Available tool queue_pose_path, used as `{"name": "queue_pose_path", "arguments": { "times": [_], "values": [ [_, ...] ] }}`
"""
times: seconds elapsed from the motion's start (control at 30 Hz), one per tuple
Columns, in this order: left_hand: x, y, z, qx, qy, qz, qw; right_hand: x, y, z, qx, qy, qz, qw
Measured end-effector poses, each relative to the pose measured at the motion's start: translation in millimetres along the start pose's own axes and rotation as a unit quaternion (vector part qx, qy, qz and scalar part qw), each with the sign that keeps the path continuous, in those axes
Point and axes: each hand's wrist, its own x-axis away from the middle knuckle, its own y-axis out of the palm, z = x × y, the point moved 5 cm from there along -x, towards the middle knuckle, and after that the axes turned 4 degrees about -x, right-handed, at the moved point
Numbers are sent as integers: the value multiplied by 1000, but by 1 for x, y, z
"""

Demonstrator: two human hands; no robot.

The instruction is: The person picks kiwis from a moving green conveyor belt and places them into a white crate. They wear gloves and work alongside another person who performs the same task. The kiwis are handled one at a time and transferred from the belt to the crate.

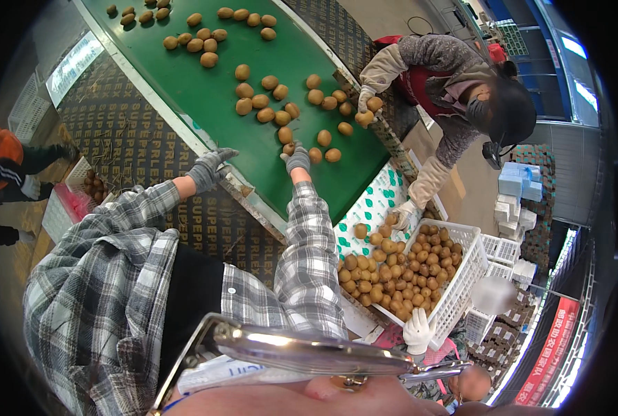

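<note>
A green conveyor belt [205, 99] lies before me, with kiwifruit [260, 101] scattered along it. My right hand [298, 158], in a grey knit glove, reaches over the belt. Its thumb and fingers are around a kiwifruit [288, 149], which they partly cover. Other kiwifruit [315, 155] lie just to its right. My left hand [208, 170], gloved the same way, is at the belt's near metal side rail [184, 130]. Its fingers are spread and hold nothing.
Across the belt, a co-worker [444, 88] holds kiwifruit in one gloved hand. The co-worker's other hand [404, 214] is by a white plastic crate [470, 260] heaped with kiwifruit. Another person's white-gloved hand [419, 330] grips the crate. More people [2, 171] stand at far left.
</note>
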Motion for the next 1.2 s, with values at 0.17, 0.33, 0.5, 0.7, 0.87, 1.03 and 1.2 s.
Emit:
{"name": "queue_pose_path", "arguments": {
  "times": [0.17,0.33,0.5,0.7,0.87,1.03,1.2],
  "values": [
    [-36,15,-14,166,-87,50,981,135,65,-18,476,-328,-155,801],
    [-55,49,18,212,-148,5,966,185,47,-14,461,-274,-76,841],
    [-52,60,16,199,-139,17,970,203,31,1,419,-341,-35,841],
    [-42,64,-51,261,-245,-27,934,218,59,-6,450,-424,-115,777],
    [-17,35,-86,440,-382,5,813,238,81,-18,416,-493,-203,737],
    [-65,-47,-89,425,-349,121,827,225,65,-57,336,-406,-128,840],
    [-219,-98,-129,201,-224,182,936,121,-6,-14,344,-278,35,896]
  ]
}}
